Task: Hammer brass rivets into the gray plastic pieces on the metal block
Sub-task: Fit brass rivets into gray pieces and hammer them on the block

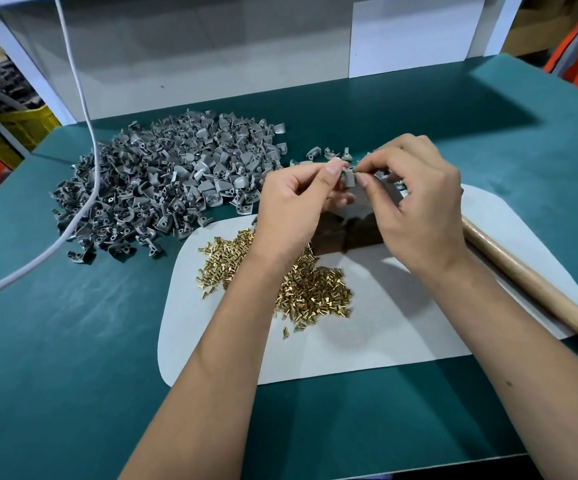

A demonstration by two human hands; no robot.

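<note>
Lying nearest on the white mat (401, 341) is one heap of brass rivets (301, 282), too many to count, with the single metal block (344, 233) just beyond. Above it the left hand (294, 199) pinches one gray plastic piece (349, 177) while the right hand (415, 202) pinches at it, perhaps seating a rivet too small to make out; a loose pinch could drop it. Farthest, one big gray pile (162, 181) covers the surface (72, 341), and one wooden handle (530, 278) lies right.
</note>
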